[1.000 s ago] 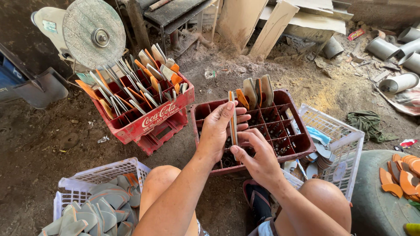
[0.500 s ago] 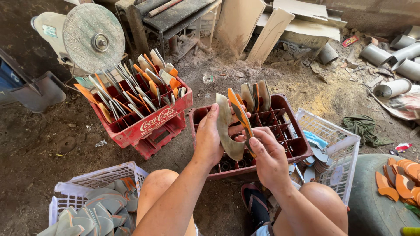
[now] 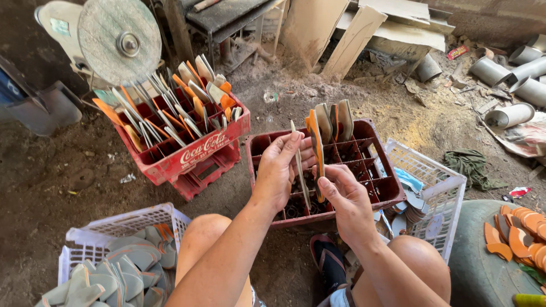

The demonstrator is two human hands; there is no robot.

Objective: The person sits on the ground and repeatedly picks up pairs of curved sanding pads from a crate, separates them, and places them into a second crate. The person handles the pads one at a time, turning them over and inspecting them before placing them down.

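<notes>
My left hand [image 3: 278, 169] holds a thin grey-green sandal sole [image 3: 300, 165] upright on its edge. Beside it, my right hand [image 3: 348, 199] grips an orange sandal sole [image 3: 316, 150], also on edge. Both hands hover over a dark red bottle crate [image 3: 380, 192] on the dirt floor between my knees. A few grey and orange soles [image 3: 335, 120] stand in the crate's far compartments. The two held soles are close together, nearly side by side.
A tilted red crate [image 3: 187, 159] full of upright soles rests on another crate at left, below a round grinding disc [image 3: 119, 40]. White baskets [image 3: 122, 227] [image 3: 438, 193] hold soles at lower left and right. Orange pieces [image 3: 520, 236] lie on a green drum. Pipes [image 3: 509, 116] lie at far right.
The flat grey sole in my left hand has turned edge-on. The orange sole has come apart from it in my right hand, and both now stand upright over the crate.
</notes>
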